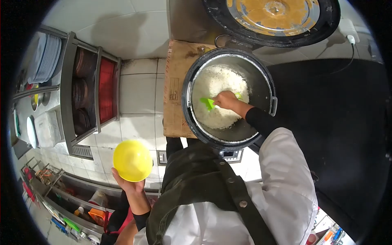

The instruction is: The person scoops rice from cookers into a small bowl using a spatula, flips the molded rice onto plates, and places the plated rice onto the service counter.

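Note:
White rice (222,79) fills the bottom of a large round cooker (261,73) with a dark rim. Inside it, my right hand (228,100) is closed round a bright green scoop (208,103), whose blade rests at the rice surface left of my fingers. Out to the lower left, my left hand (131,185) holds a yellow bowl (133,160) from below, with the bowl's open side up. No rice shows in the bowl. Part of my left fingers is hidden under it.
The cooker's raised lid (273,16) is at the top. A cardboard sheet (173,87) lies left of the cooker, a black surface (335,122) to its right. Metal shelves with stacked plates (47,59) stand at left. Another person's arm (126,232) shows at the bottom.

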Motion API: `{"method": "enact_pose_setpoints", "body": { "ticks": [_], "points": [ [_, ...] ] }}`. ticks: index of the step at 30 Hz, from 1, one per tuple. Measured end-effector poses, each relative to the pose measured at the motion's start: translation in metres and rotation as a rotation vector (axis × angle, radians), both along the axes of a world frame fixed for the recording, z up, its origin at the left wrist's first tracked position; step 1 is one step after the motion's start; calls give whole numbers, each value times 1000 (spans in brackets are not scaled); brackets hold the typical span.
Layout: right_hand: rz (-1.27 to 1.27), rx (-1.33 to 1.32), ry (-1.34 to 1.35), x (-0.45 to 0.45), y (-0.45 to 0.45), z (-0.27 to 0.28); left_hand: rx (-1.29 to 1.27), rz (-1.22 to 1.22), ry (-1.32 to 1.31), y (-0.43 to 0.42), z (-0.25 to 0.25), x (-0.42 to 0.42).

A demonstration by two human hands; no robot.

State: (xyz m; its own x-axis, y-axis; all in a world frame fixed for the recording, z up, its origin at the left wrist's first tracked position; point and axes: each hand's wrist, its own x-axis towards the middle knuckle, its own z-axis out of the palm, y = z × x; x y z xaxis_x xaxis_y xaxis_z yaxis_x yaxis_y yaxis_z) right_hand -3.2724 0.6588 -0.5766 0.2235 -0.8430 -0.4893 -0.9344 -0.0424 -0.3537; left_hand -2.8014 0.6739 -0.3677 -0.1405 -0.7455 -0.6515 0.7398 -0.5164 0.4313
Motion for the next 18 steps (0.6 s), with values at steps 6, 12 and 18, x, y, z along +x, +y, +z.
{"method": "enact_pose_setpoints", "body": {
  "ticks": [6, 12, 18],
  "points": [
    [-78, 83, -181, 6, 0, -9, -127, -86, 38, -7, 5, -18],
    [-255, 185, -268, -7, 0, -6, -196, -255, 11, -8, 13, -50],
    [-433, 244, -424, -38, -2, 69, -342, -321, -136, -29, 27, -174]
  ]
}}
